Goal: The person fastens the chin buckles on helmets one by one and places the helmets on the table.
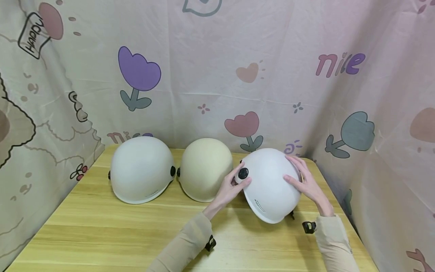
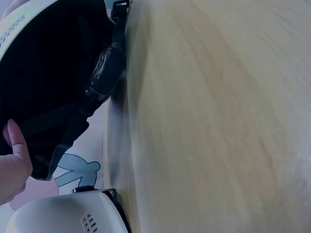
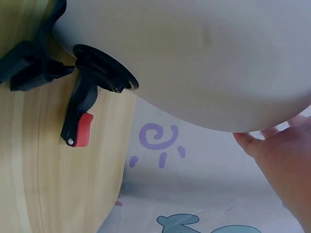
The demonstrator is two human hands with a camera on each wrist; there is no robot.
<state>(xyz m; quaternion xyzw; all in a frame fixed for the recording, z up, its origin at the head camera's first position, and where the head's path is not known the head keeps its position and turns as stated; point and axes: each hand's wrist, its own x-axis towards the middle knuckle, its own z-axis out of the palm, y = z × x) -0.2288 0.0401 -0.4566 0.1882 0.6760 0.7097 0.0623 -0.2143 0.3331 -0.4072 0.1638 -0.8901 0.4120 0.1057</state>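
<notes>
At the right of the row, a white helmet point(image 1: 268, 185) is tilted between both hands, its vent slots facing the front. My left hand point(image 1: 229, 189) grips its left edge beside a round black knob point(image 1: 243, 173), thumb on the shell. In the left wrist view, a fingertip shows against the helmet's dark interior point(image 2: 46, 73). My right hand point(image 1: 306, 181) holds the far right side, thumb and fingers spread over the smooth shell. Black straps and a buckle with a red tab point(image 3: 84, 130) hang below the shell in the right wrist view.
A cream helmet point(image 1: 206, 170) stands in the middle, close to the left hand. Farther left stands another white helmet point(image 1: 142, 170). All are on a wooden table point(image 1: 129, 234), with a printed cloth point(image 1: 204, 56) behind and at the sides.
</notes>
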